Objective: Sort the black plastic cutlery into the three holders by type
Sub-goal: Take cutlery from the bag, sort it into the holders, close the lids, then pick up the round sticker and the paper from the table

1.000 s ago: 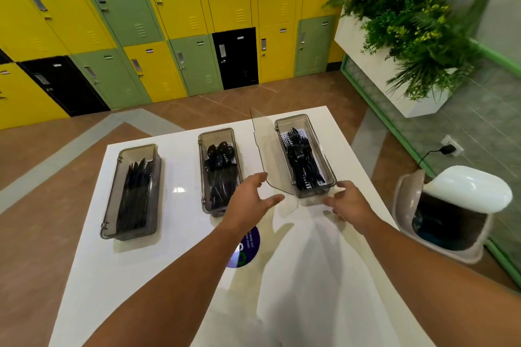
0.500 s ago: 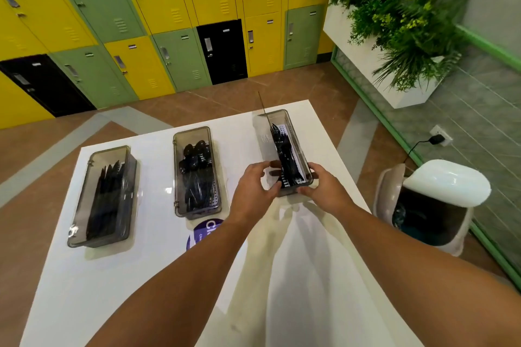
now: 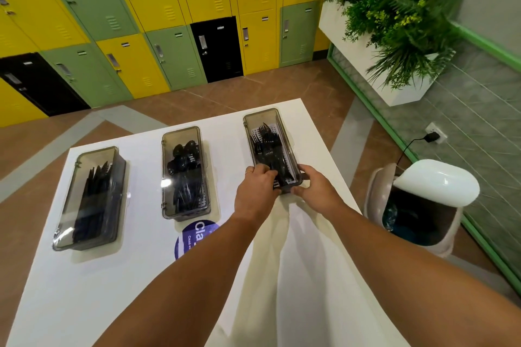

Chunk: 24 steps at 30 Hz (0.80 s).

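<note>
The white worktop (image 3: 98, 290) carries three long grey holders, well apart: the knife holder (image 3: 90, 197) on the left, the spoon holder (image 3: 183, 172) in the middle and the fork holder (image 3: 288, 149) on the right, with the black forks (image 3: 266, 146) lying inside it. Both hands hold the near end of the fork holder: the left hand (image 3: 258, 191) curls its fingers over the top, and the right hand (image 3: 318, 191) wraps round the right corner. The clear lid (image 3: 263, 121) looks down, so I think the job now is to press it shut: push the same on both corners and keep the holder flat so it does not slide.
</note>
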{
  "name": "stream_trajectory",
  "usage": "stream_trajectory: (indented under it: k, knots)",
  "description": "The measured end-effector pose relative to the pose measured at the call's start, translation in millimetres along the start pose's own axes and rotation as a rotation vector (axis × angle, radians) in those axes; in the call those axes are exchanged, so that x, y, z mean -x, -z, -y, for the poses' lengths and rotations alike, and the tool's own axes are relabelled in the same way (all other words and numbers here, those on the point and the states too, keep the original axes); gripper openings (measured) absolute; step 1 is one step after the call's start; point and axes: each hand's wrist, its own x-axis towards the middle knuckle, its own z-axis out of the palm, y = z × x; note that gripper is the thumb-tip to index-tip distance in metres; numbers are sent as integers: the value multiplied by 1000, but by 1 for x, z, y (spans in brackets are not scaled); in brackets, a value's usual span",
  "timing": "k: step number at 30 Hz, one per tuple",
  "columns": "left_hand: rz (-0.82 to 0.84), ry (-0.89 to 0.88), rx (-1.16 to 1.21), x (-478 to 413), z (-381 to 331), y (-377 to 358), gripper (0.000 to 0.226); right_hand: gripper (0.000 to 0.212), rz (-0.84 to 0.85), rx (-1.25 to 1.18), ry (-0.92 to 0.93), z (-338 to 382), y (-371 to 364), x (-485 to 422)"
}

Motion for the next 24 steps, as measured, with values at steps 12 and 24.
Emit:
stream_trajectory:
  k: [12,24]
  knots:
    - [220,-79,166,47,24,34,37,43,1,-177,-324,14,-22,32]
    - [187,118,289,168,125,98,40,73,388,65,-245,59,-100,147]
